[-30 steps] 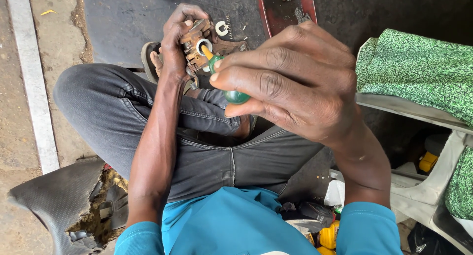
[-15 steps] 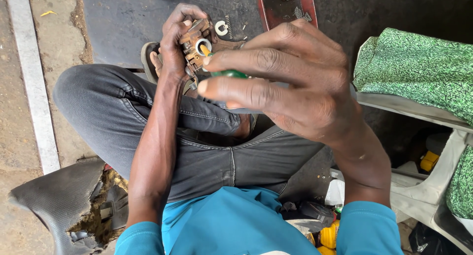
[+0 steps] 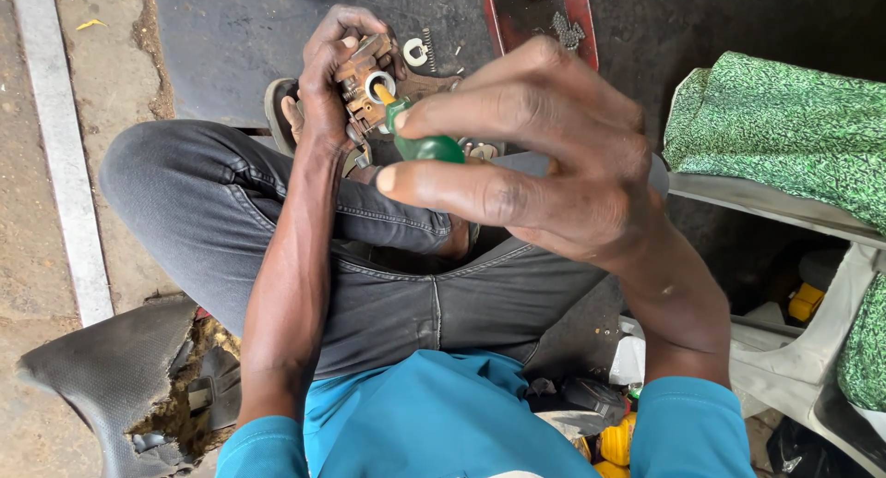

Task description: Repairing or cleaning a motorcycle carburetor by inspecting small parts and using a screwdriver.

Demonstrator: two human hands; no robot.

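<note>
Our right hand [image 3: 544, 155] grips a green-handled screwdriver [image 3: 420, 141], its tip in the round opening of the metal part [image 3: 369, 81] that our left hand [image 3: 328, 81] clasps at eleven o'clock. We judge the job midway: a washer [image 3: 415, 52] and spring [image 3: 430, 50] lie loose on the mat [image 3: 231, 35] at twelve o'clock.

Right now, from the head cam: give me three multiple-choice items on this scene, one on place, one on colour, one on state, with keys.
1. Where is the metal part held?
A. In the left hand, above the knee
B. On the green cushion
C. On the white chair

2. What colour is the screwdriver handle?
A. Red
B. Green
C. Black

3. What is the right hand doing?
A. Resting open on the floor
B. Holding nothing
C. Closed in a grip on the screwdriver handle

Key: 1 A, the left fingers wrap the part; 2 B, green shows between the fingers; 3 C, the fingers curl around the handle, tip at the part.
</note>
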